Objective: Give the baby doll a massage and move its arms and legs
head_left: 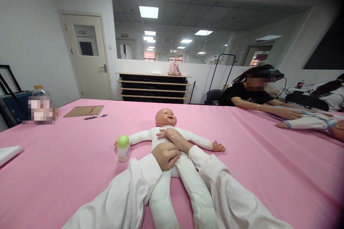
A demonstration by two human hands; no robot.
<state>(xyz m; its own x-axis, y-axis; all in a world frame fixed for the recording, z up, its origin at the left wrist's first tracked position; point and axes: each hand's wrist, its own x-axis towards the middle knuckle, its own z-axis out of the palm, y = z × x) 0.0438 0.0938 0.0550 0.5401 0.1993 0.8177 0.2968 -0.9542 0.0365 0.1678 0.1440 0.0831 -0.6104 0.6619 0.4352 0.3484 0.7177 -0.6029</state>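
Note:
A baby doll (pixel 158 136) with a white cloth body lies on its back, head away from me and arms spread wide. My right hand (pixel 176 139) rests flat on its chest, fingers stretched out and pointing left. Just below it, my left hand (pixel 166 154) lies on the doll's belly, fingers slightly bent and pointing right. Neither hand grips anything. Beside the doll's hand on the left stands a small white bottle (pixel 124 149) with a green cap. My wrists and sleeves cover part of the doll's hips.
A pink cloth (pixel 88 164) covers the table. A brown notebook (pixel 84 111), a pen (pixel 96 117) and a large bottle (pixel 40 103) are at the left, with a white object (pixel 9 154) at the edge. Another person (pixel 252 93) handles a second doll (pixel 309 120) at the right.

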